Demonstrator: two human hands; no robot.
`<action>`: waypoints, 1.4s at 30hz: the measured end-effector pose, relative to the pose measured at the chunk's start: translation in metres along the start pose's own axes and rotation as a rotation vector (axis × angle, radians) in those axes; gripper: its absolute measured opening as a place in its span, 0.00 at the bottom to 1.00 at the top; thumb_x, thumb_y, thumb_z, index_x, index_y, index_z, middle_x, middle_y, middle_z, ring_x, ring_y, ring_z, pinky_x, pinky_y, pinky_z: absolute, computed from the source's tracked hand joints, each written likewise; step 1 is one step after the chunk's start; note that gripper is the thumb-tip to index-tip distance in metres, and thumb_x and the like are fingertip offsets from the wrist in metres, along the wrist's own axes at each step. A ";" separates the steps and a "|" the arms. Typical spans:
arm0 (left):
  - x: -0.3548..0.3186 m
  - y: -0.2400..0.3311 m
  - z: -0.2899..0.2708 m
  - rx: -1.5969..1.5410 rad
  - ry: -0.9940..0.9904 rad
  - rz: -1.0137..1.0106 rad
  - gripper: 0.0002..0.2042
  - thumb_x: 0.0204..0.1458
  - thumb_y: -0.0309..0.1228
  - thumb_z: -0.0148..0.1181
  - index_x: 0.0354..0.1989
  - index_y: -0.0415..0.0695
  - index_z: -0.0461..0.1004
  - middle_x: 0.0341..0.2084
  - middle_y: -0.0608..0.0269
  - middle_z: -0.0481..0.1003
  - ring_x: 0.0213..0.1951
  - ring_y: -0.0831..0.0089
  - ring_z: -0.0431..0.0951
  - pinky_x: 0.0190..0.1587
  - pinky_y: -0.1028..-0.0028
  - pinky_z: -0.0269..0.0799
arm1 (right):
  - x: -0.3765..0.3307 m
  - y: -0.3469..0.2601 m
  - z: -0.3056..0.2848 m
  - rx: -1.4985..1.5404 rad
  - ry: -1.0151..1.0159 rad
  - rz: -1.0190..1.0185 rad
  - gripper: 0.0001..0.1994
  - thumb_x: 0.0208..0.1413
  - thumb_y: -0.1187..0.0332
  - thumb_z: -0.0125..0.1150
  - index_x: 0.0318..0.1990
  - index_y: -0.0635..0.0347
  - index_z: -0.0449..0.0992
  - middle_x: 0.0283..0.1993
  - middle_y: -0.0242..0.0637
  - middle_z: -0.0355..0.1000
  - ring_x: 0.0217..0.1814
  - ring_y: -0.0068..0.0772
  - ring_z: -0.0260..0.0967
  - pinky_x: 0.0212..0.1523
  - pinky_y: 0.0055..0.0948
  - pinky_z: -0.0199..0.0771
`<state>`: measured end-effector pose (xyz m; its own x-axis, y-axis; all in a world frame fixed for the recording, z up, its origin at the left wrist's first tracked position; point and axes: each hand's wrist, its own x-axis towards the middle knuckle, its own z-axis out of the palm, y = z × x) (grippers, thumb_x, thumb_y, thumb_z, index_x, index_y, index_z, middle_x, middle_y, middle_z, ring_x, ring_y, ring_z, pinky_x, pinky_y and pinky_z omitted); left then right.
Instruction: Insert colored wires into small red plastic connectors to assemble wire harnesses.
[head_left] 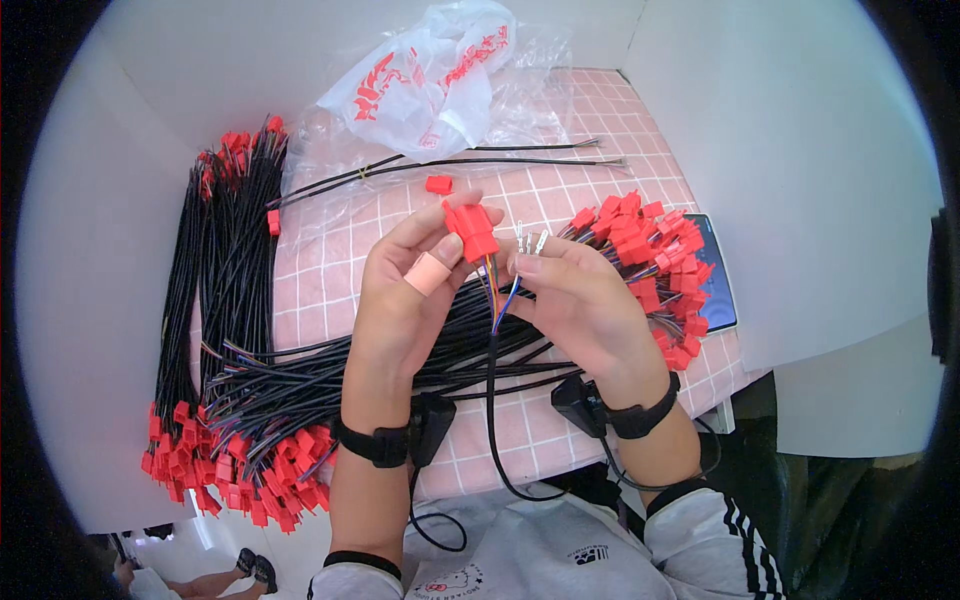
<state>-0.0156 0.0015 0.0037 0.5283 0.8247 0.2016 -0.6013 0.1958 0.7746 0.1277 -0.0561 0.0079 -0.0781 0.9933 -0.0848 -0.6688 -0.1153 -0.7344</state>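
My left hand (412,262) pinches a red plastic connector housing (472,232) between thumb and fingers, and a tan bandage wraps its thumb. Beside it, my right hand (575,285) grips several thin wires with bare metal crimp terminals (530,240) sticking up past the thumb. Some coloured wires run from the housing's lower end. These and the wires in my right hand come out of one black cable (492,400), which hangs down toward my lap. The housing and the terminals are a small gap apart.
Bundles of black cables with red connectors lie on the left (230,270) and across the table (470,350). A loose red housing (439,184), two separate cables (480,161) and a plastic bag (425,85) are at the back. A phone (715,270) lies right. Pale panels enclose the pink checked table.
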 end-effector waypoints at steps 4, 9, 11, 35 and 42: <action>0.001 -0.002 -0.001 -0.046 0.004 -0.007 0.16 0.48 0.24 0.49 0.47 0.32 0.63 0.42 0.47 0.67 0.43 0.64 0.70 0.48 0.68 0.63 | 0.001 0.002 -0.007 0.074 -0.120 0.032 0.06 0.48 0.72 0.54 0.32 0.64 0.70 0.34 0.36 0.70 0.37 0.25 0.66 0.41 0.25 0.64; 0.002 -0.002 -0.004 -0.044 0.042 -0.031 0.16 0.48 0.24 0.49 0.47 0.33 0.63 0.43 0.47 0.67 0.44 0.65 0.69 0.48 0.69 0.63 | 0.004 0.005 -0.014 0.098 -0.239 0.034 0.05 0.47 0.72 0.54 0.31 0.64 0.70 0.33 0.35 0.69 0.36 0.25 0.66 0.40 0.24 0.64; 0.001 -0.002 -0.005 -0.059 0.043 -0.034 0.16 0.48 0.24 0.50 0.46 0.33 0.64 0.43 0.47 0.67 0.44 0.65 0.69 0.48 0.69 0.64 | 0.004 0.006 -0.015 0.070 -0.259 0.061 0.05 0.47 0.72 0.54 0.30 0.64 0.70 0.31 0.34 0.69 0.35 0.23 0.65 0.38 0.22 0.63; 0.003 -0.004 -0.001 0.354 0.048 0.117 0.17 0.47 0.25 0.51 0.46 0.32 0.64 0.43 0.48 0.67 0.46 0.66 0.68 0.47 0.70 0.65 | 0.009 0.007 -0.021 -0.037 -0.286 0.177 0.07 0.48 0.68 0.55 0.29 0.63 0.71 0.29 0.31 0.68 0.31 0.20 0.62 0.32 0.19 0.61; 0.003 -0.004 -0.003 0.401 0.046 0.138 0.17 0.47 0.24 0.50 0.46 0.32 0.65 0.41 0.48 0.69 0.46 0.66 0.68 0.46 0.71 0.65 | 0.010 0.007 -0.022 -0.003 -0.262 0.190 0.08 0.49 0.67 0.52 0.30 0.63 0.69 0.31 0.31 0.64 0.35 0.24 0.60 0.35 0.25 0.61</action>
<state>-0.0132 0.0050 -0.0006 0.4264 0.8534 0.2999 -0.3793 -0.1323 0.9158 0.1385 -0.0465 -0.0131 -0.3892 0.9201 -0.0440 -0.6222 -0.2978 -0.7240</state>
